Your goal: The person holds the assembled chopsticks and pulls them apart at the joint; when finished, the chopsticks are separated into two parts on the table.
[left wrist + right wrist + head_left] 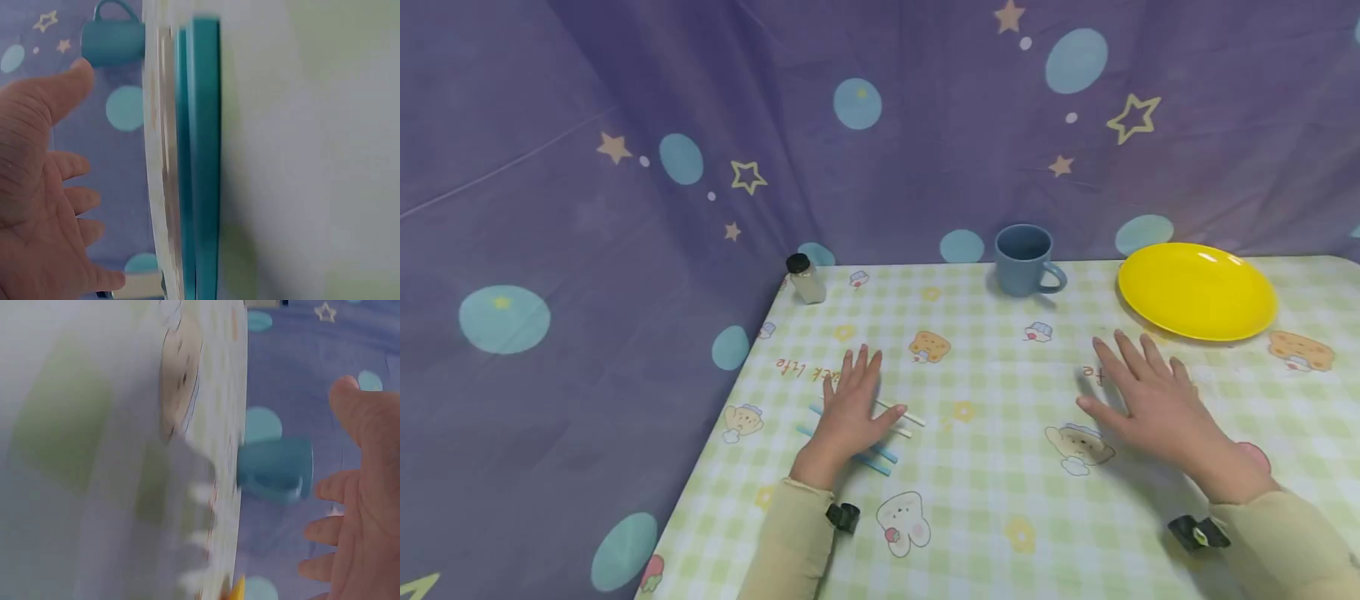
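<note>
My left hand (850, 414) hovers, fingers spread, over two blue chopsticks (876, 467) and two white chopsticks (906, 414) on the left of the table. It hides their middles. In the left wrist view, the teal chopstick (205, 156) lies apart from the palm, and nothing is in the hand. On the right, my right hand (1161, 408) is held above the tablecloth with its fingers spread, casting a shadow. It is nearest to a yellow plate (1198, 292). The right wrist view shows that hand holding nothing, with a blue mug (275, 467) beyond the fingers.
At the back stand the blue mug (1022, 262), handle to the right, and a small clear jar (808, 285) with a black lid at the far left corner. A green checked tablecloth (985, 483) covers the table. A purple curtain (917, 183) hangs behind and at left.
</note>
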Demonstrator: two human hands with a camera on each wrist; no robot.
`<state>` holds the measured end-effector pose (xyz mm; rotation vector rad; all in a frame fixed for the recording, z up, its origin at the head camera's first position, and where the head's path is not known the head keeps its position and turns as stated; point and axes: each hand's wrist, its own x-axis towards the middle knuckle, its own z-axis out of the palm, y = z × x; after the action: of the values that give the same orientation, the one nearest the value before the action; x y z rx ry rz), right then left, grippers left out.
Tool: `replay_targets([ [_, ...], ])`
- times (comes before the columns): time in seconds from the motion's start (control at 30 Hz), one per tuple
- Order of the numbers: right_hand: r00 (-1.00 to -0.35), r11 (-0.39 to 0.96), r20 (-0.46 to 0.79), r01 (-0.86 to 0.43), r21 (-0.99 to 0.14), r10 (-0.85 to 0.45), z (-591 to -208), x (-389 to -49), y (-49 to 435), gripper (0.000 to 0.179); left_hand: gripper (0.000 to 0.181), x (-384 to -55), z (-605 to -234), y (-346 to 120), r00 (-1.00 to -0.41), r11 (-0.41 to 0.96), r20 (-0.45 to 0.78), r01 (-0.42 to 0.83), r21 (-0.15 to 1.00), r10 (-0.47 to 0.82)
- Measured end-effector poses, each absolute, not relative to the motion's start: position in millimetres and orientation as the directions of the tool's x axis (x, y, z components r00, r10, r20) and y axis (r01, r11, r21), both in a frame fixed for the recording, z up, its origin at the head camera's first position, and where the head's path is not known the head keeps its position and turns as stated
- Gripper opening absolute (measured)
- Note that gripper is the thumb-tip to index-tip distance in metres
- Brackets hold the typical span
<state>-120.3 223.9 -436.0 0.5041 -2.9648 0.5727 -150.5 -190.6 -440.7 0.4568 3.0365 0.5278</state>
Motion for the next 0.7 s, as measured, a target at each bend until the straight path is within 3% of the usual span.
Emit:
replay_targets([
  [0.37,-0.841,0.777,0.203,-0.541,-0.322,-0.501,-438,-137,135,0.065,0.051,-165,-431,-223,-0.955,0.934,-0.012,0.289,0.212,0.298],
  [0.7,-0.772,0.656,0.124,-0.603,-0.454,-0.624,-447,-152,57,0.034,0.02,-177,-440,-226,-0.908,0.891,0.117,0.417,0.178,0.401],
])
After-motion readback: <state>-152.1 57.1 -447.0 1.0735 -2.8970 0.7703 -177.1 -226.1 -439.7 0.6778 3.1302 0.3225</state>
